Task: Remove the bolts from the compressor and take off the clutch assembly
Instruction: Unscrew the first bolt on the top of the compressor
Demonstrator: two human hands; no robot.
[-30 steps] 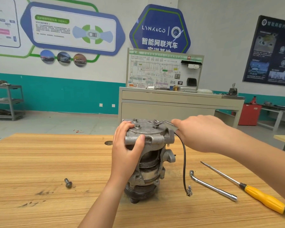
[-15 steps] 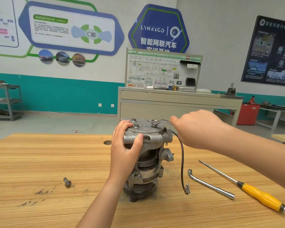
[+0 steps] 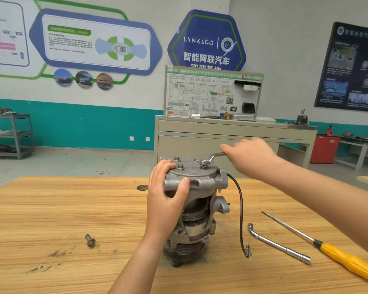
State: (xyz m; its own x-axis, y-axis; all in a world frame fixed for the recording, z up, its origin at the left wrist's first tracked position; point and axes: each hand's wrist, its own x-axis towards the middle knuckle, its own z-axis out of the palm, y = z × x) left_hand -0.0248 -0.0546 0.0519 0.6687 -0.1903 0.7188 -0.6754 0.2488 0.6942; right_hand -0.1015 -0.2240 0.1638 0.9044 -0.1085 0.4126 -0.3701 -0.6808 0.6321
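- The table point(image 3: 51, 209) carries the compressor point(image 3: 198, 183), which stands upright mid-table on its narrow pulley end. A hard pull could tip or slide it.
- The left hand point(image 3: 168, 200) wraps its fingers point(image 3: 168, 166) and thumb round the top housing. A weak hold would let the body twist.
- The right hand point(image 3: 251, 155) has its fingers curled round the wrench point(image 3: 216, 155). If the ring slips off the bolt point(image 3: 203, 163), knuckles could strike metal and the head could round.
- The loose bolt point(image 3: 90, 240) could roll off.
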